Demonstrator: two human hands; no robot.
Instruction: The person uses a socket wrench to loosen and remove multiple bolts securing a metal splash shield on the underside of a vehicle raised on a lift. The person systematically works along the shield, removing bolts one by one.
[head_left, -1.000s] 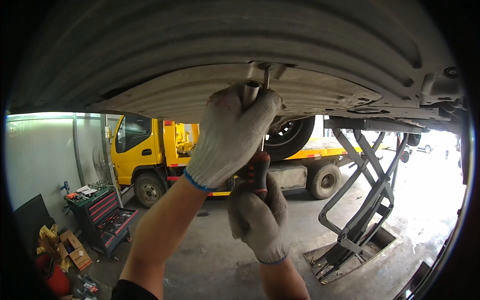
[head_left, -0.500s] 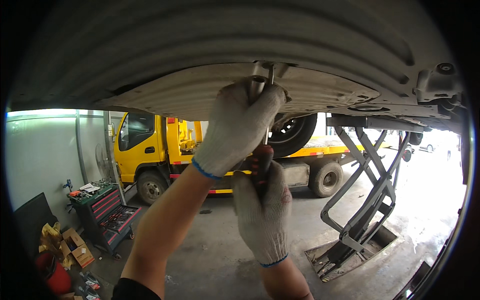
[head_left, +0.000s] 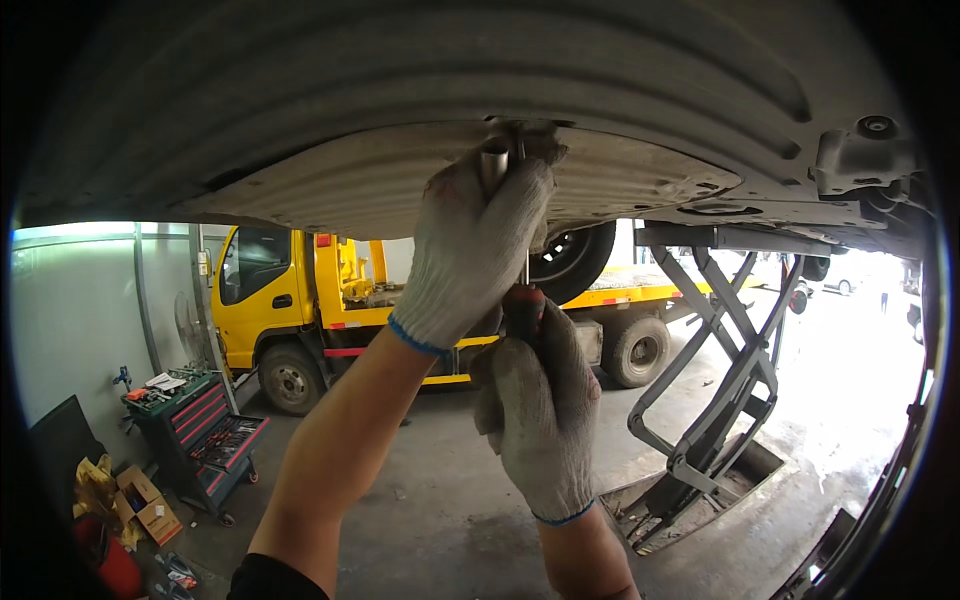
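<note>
Both hands wear whitish knit gloves with blue cuffs and are raised to the underside of a lifted vehicle. My right hand is wrapped around the black-and-red handle of a screwdriver, which points upward. Above it, my left hand closes around the screwdriver's thin shaft and a short metal tube, like a socket, whose hollow end faces up. The shaft's tip reaches a recess at the edge of a grey underbody panel; the exact contact is hidden.
A yellow flatbed truck stands behind my hands. To the right, a scissor lift rises from a floor pit. At left are a tool cart with an open drawer, a cardboard box and a red bin.
My right hand has turned and shifted its fingers around the screwdriver handle. The left hand keeps its hold near the panel. The whole view has shifted slightly.
</note>
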